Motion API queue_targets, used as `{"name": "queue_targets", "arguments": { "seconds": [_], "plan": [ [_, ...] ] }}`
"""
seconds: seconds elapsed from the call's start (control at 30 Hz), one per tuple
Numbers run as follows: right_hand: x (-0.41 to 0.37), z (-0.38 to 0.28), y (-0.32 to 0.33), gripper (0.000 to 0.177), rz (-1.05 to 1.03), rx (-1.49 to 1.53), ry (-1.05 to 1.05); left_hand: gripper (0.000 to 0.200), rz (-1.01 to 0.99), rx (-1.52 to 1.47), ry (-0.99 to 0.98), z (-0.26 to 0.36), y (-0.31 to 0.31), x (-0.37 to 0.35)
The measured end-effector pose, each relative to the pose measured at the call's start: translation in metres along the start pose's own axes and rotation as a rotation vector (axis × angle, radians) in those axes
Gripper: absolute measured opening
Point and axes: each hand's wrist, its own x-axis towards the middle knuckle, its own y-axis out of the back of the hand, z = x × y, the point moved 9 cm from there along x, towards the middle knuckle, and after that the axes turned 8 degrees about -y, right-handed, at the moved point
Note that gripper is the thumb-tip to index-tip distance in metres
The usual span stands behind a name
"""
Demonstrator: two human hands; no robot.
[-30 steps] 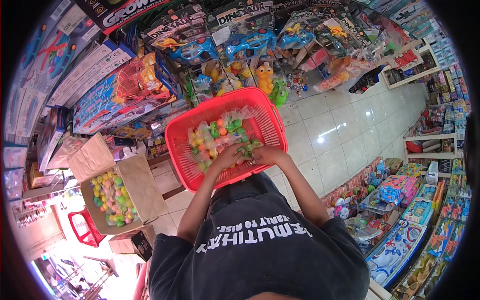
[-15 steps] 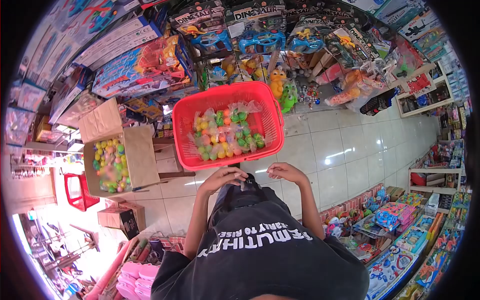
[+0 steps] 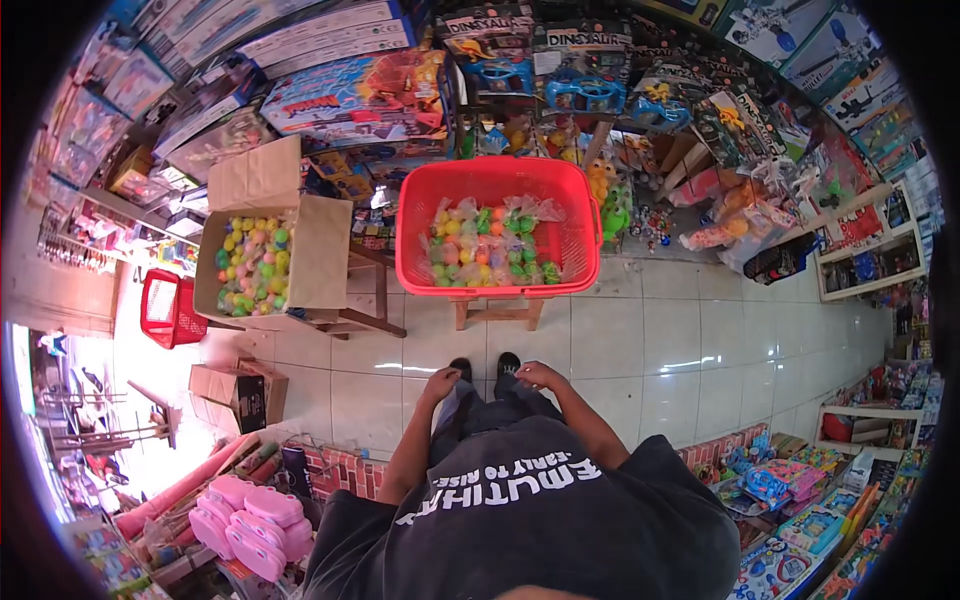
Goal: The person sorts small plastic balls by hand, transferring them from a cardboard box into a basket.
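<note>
My left hand (image 3: 440,384) is beside my left thigh, its fingers curled inward against the dark trousers (image 3: 480,410). On the other side, my right hand (image 3: 539,375) has its fingers bent together at the right trouser leg. Whether either hand pinches cloth or something small is too fine to make out. Ahead of both hands, apart from them, a red plastic basket (image 3: 418,277) sits on a wooden stool (image 3: 500,315). Inside it lie clear bags of colourful balls (image 3: 490,247), in yellow, green and orange.
Left of the basket, an open cardboard box (image 3: 322,262) holds more colourful balls. A smaller red basket (image 3: 172,310) and cardboard cartons (image 3: 238,392) stand further left. Packaged toys (image 3: 580,70) line the back. Pale floor tiles (image 3: 620,340) surround my shoes.
The view has shifted back, so the basket, box and stool appear further from me. Both hands have lowered from in front of my body to beside my trouser legs.
</note>
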Motion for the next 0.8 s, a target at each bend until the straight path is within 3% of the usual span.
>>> {"name": "queue_targets", "arguments": {
  "seconds": [0.1, 0.17, 0.3, 0.37, 0.43, 0.53, 0.8],
  "plan": [
    [-0.005, -0.009, -0.005, 0.029, -0.004, 0.13, 0.065, 0.031, 0.065, 0.008, 0.133, -0.046, 0.011, -0.025],
    [0.003, 0.006, -0.002, 0.029, 0.065, 0.14, 0.023, 0.033, 0.0, -0.063, 0.276, -0.078, 0.007, -0.043],
    [0.003, 0.033, -0.007, 0.03, 0.12, 0.274, -0.1, 0.034, 0.01, -0.183, 0.264, -0.1, 0.019, -0.064],
    [0.0, 0.033, -0.02, 0.03, 0.119, 0.336, -0.106, 0.034, 0.063, -0.188, 0.25, -0.082, 0.045, -0.083],
    [0.002, 0.04, -0.028, 0.029, 0.236, 0.645, -0.13, 0.033, 0.134, -0.26, 0.135, -0.072, 0.071, -0.099],
    [0.002, 0.013, -0.064, 0.027, 0.17, 0.491, -0.136, 0.032, 0.151, -0.33, 0.305, -0.098, 0.101, -0.131],
    [0.03, -0.106, -0.151, 0.021, 0.145, 0.224, 0.053, 0.033, 0.293, -0.334, 0.353, -0.155, 0.185, -0.192]
  ]
}}
